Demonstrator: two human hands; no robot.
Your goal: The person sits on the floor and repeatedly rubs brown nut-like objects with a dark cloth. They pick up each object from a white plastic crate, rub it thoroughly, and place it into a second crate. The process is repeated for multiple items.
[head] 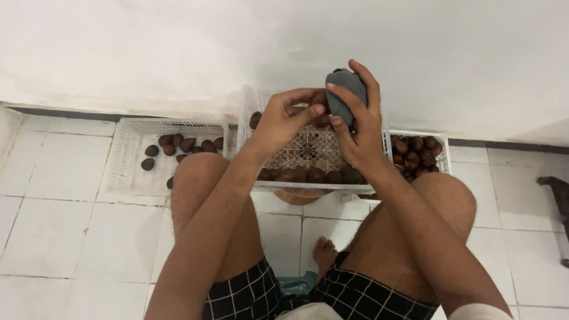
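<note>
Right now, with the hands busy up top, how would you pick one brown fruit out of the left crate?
Take a loose brown fruit in the left crate across its rounded middle, coming straight down from above. It lies apart from the others on the crate floor, so fingers probably fit on both sides. The crate walls block a sideways approach. The tapered end looks likelier to slip.

No labels, signs or screens show here. The only containers are three white plastic crates with lattice walls, standing on the tiled floor along the wall: the left crate (pixel 127 155) with a few brown fruits, the middle crate (pixel 308 151) between the person's knees, and the right crate (pixel 441 155), well filled with the same brown fruits.
</note>
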